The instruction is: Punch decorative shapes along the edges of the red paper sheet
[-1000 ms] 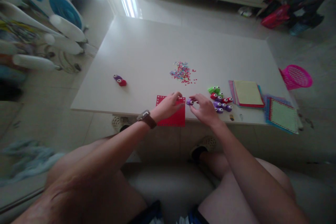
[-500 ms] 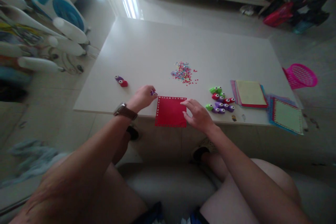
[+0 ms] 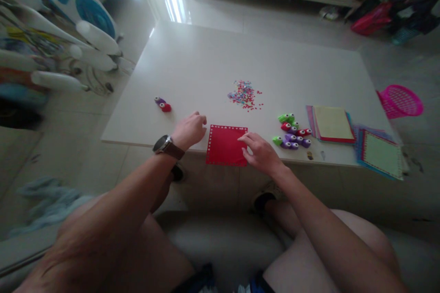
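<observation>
I see the square red sheet with hole-dotted edges (image 3: 225, 149) jutting over the near edge of the white table (image 3: 295, 68). The right hand (image 3: 259, 150), thumb and fingers parted, grips nothing at the sheet's right side. The left hand (image 3: 189, 130) curls just beside its left; I can't tell what's inside. Beyond lies a heap of tiny multicoloured bits (image 3: 243, 94).
</observation>
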`<control>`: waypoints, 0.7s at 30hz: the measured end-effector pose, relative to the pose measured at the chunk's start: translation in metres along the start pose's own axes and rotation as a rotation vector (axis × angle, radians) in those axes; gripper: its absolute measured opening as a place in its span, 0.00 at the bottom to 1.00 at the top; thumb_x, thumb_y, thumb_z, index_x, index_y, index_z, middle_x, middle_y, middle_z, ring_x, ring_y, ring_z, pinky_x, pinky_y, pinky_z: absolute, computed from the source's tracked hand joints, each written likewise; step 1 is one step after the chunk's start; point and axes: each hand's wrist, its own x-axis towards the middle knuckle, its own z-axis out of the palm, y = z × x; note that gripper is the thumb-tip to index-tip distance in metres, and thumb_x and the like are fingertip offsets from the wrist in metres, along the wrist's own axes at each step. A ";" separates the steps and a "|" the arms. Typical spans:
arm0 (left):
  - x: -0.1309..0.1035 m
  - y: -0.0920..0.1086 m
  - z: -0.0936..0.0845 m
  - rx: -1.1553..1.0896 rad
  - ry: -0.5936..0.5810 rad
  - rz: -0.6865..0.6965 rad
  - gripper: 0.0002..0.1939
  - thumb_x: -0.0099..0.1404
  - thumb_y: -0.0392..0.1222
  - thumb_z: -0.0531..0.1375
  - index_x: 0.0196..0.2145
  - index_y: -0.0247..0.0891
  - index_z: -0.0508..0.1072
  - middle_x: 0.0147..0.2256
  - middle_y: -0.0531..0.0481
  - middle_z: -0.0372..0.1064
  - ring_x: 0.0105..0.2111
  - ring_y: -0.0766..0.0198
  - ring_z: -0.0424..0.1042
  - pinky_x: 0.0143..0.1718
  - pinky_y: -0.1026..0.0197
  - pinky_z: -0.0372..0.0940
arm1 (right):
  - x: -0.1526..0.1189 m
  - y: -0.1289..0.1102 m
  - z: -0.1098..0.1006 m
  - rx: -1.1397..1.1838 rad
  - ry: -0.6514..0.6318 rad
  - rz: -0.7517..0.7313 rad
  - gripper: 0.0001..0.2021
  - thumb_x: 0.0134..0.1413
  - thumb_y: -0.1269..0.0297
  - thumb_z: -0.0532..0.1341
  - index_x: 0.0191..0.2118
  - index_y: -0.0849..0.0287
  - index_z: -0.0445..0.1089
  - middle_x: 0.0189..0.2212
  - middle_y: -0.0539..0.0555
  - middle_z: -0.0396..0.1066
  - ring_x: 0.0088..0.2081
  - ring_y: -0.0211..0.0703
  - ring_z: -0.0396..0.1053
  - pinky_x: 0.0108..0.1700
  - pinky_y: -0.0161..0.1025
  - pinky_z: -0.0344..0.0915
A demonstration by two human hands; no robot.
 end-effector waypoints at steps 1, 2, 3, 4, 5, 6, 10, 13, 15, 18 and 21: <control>0.001 -0.001 0.001 0.013 -0.011 -0.009 0.18 0.70 0.37 0.53 0.51 0.35 0.78 0.52 0.39 0.71 0.46 0.55 0.74 0.52 0.54 0.69 | 0.000 0.000 0.000 0.000 -0.002 -0.001 0.15 0.63 0.74 0.57 0.53 0.57 0.71 0.50 0.60 0.73 0.54 0.52 0.70 0.57 0.48 0.69; 0.002 -0.004 0.003 0.028 -0.012 -0.025 0.18 0.70 0.37 0.53 0.52 0.35 0.78 0.52 0.38 0.71 0.47 0.54 0.74 0.53 0.53 0.69 | 0.000 0.000 -0.001 0.001 -0.007 -0.001 0.15 0.63 0.74 0.57 0.53 0.57 0.71 0.50 0.60 0.73 0.54 0.52 0.70 0.57 0.48 0.68; 0.004 -0.007 0.003 0.041 -0.010 -0.047 0.19 0.70 0.38 0.54 0.54 0.35 0.77 0.53 0.37 0.71 0.48 0.53 0.74 0.53 0.53 0.69 | 0.000 0.000 -0.001 0.002 -0.012 0.000 0.14 0.64 0.74 0.57 0.52 0.57 0.71 0.50 0.60 0.73 0.54 0.52 0.70 0.57 0.48 0.68; 0.006 -0.012 0.003 0.054 -0.008 -0.076 0.20 0.70 0.39 0.54 0.55 0.35 0.76 0.54 0.37 0.71 0.49 0.52 0.74 0.54 0.52 0.69 | 0.000 0.000 -0.002 0.003 -0.019 0.002 0.14 0.64 0.74 0.57 0.52 0.57 0.71 0.49 0.60 0.73 0.54 0.51 0.70 0.57 0.48 0.68; 0.008 -0.016 0.002 0.064 -0.011 -0.109 0.21 0.70 0.41 0.55 0.57 0.36 0.76 0.55 0.36 0.70 0.50 0.51 0.74 0.54 0.52 0.69 | 0.000 -0.001 -0.002 0.003 -0.024 0.003 0.14 0.64 0.74 0.57 0.52 0.56 0.71 0.49 0.59 0.73 0.54 0.51 0.70 0.58 0.48 0.68; 0.010 -0.021 0.001 0.074 -0.015 -0.145 0.22 0.70 0.43 0.55 0.58 0.36 0.75 0.56 0.35 0.70 0.52 0.49 0.74 0.55 0.51 0.69 | 0.000 -0.001 -0.002 0.002 -0.028 0.003 0.13 0.64 0.74 0.57 0.51 0.56 0.71 0.49 0.59 0.73 0.54 0.51 0.70 0.58 0.47 0.67; 0.014 -0.035 -0.006 0.122 -0.014 -0.253 0.27 0.72 0.46 0.54 0.63 0.31 0.70 0.58 0.29 0.68 0.60 0.42 0.69 0.60 0.47 0.66 | 0.000 -0.001 -0.003 -0.010 -0.040 -0.003 0.12 0.64 0.74 0.57 0.50 0.57 0.71 0.48 0.59 0.73 0.53 0.50 0.69 0.57 0.46 0.67; 0.014 -0.035 -0.008 0.153 -0.018 -0.283 0.30 0.73 0.49 0.52 0.66 0.29 0.66 0.60 0.27 0.67 0.61 0.38 0.68 0.61 0.44 0.65 | 0.000 -0.002 -0.002 -0.020 -0.059 -0.006 0.11 0.65 0.74 0.57 0.49 0.57 0.71 0.48 0.59 0.73 0.52 0.50 0.69 0.56 0.45 0.67; 0.013 -0.030 -0.007 0.156 -0.029 -0.260 0.30 0.74 0.50 0.51 0.67 0.30 0.65 0.60 0.27 0.67 0.61 0.37 0.68 0.60 0.44 0.66 | -0.001 -0.006 -0.002 -0.037 -0.086 -0.003 0.11 0.64 0.75 0.58 0.48 0.57 0.72 0.48 0.59 0.73 0.52 0.49 0.69 0.56 0.44 0.66; 0.012 -0.016 -0.003 0.149 -0.072 -0.179 0.31 0.75 0.52 0.51 0.68 0.32 0.63 0.59 0.28 0.69 0.61 0.40 0.69 0.59 0.46 0.66 | -0.002 -0.017 0.001 -0.083 -0.163 -0.022 0.11 0.63 0.76 0.58 0.48 0.58 0.72 0.47 0.59 0.73 0.50 0.49 0.70 0.53 0.42 0.66; 0.011 -0.003 0.003 0.146 -0.137 -0.138 0.35 0.74 0.57 0.52 0.69 0.30 0.61 0.59 0.26 0.70 0.61 0.40 0.71 0.60 0.48 0.65 | -0.005 -0.036 0.007 -0.118 -0.277 -0.115 0.10 0.63 0.75 0.59 0.48 0.60 0.72 0.46 0.59 0.74 0.46 0.48 0.71 0.49 0.42 0.65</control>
